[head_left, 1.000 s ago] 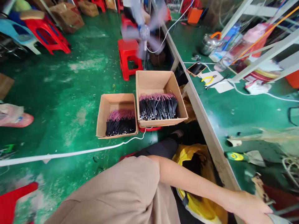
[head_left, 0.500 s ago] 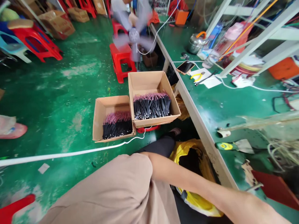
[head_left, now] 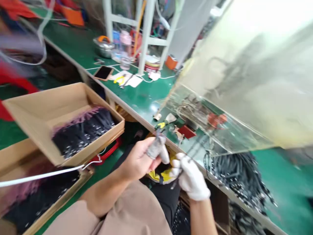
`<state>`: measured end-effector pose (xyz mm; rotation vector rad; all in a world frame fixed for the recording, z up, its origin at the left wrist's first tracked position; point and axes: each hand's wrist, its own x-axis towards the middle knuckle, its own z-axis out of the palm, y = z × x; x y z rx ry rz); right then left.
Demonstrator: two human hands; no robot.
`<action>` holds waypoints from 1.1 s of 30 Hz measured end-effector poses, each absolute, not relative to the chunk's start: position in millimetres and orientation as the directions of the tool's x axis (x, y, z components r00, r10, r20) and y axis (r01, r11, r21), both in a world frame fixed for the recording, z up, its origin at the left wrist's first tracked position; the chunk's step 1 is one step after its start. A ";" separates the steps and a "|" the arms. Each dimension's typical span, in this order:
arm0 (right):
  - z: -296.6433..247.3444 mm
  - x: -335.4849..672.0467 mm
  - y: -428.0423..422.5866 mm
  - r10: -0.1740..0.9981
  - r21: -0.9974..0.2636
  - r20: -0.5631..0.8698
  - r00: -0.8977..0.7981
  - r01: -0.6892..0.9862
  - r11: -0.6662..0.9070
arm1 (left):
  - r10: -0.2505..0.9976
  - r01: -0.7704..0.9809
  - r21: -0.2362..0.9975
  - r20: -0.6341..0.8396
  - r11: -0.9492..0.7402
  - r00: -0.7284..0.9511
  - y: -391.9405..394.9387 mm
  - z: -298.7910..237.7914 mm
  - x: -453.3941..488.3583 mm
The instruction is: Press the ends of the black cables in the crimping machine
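Observation:
My left hand (head_left: pixel 144 156), with pale coverings on some fingers, is held over my lap with its fingers curled together. A small dark thing shows at its fingertips, too blurred to name. My right hand (head_left: pixel 192 178), in a white glove, is closed around thin black cables (head_left: pixel 195 147) whose strands stick out above and below it. The hands are close together but apart. Below them is a yellow bag (head_left: pixel 166 175) with a dark inside. A heap of black cables with shiny ends (head_left: pixel 239 176) lies on the green bench to the right.
Two cardboard boxes (head_left: pixel 107 137) of black cables with pink wires stand at left. A clear sheet (head_left: pixel 244 81) slants over the right of the bench (head_left: pixel 137 101). A phone (head_left: pixel 104 73), yellow-handled pliers (head_left: pixel 119 79), a scraper (head_left: pixel 166 121) and a kettle (head_left: pixel 104 49) lie further back.
The view has swung right, from the floor and boxes to the bench. Both hands are now in sight, the right one with black cables; before, only a forearm reaching right was visible.

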<state>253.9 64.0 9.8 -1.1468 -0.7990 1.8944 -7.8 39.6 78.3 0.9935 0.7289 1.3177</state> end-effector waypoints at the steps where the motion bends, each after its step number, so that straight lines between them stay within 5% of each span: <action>1: 1.8 251.2 55.4 0.851 -0.787 -0.436 -0.294 -0.335 -0.519 | 0.988 -0.433 0.900 0.109 -0.050 0.113 41.3 77.1 -11.0; 6: -20.8 216.1 46.7 0.805 -0.659 -0.445 -0.392 -0.464 -0.591 | 0.987 -0.417 0.896 0.160 -0.152 -0.014 46.4 84.1 -16.2; 14: 44.2 196.3 121.9 0.876 -0.658 -0.270 -0.400 -0.587 -0.471 | 0.989 -0.396 0.907 0.113 -0.143 -0.098 42.9 98.1 -13.4; 28: 78.5 185.2 175.0 0.834 -0.505 -0.466 -0.293 -0.686 -0.524 | 0.982 -0.393 0.919 -0.111 0.042 -0.154 27.3 113.5 -21.4; 33: 85.8 185.7 174.2 0.810 -0.504 -0.511 -0.287 -0.663 -0.553 | 0.985 -0.394 0.919 -0.084 0.019 -0.150 22.7 111.3 -23.7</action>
